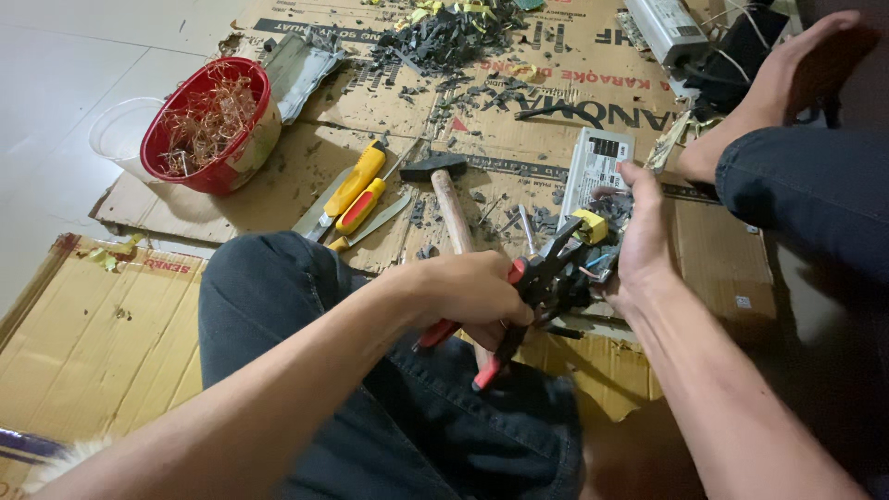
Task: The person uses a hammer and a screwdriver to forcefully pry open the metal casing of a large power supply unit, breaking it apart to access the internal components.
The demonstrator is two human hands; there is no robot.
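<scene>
My left hand [472,292] is closed around the red-and-black handles of a pair of pliers [528,296], whose dark jaws point right into a clump of electronic parts. My right hand [644,236] grips that clump, a circuit board piece [597,243] with a yellow component and coloured wires, just above my lap. Both hands meet over my left knee, in dark jeans.
A wooden-handled hammer [446,199], yellow-and-red handled shears [356,190] and a knife lie on flattened cardboard [306,148]. A red bowl [218,130] of copper wire stands at back left. Grey metal boxes [597,162] and black scrap [444,37] lie beyond. My bare foot [787,83] rests at right.
</scene>
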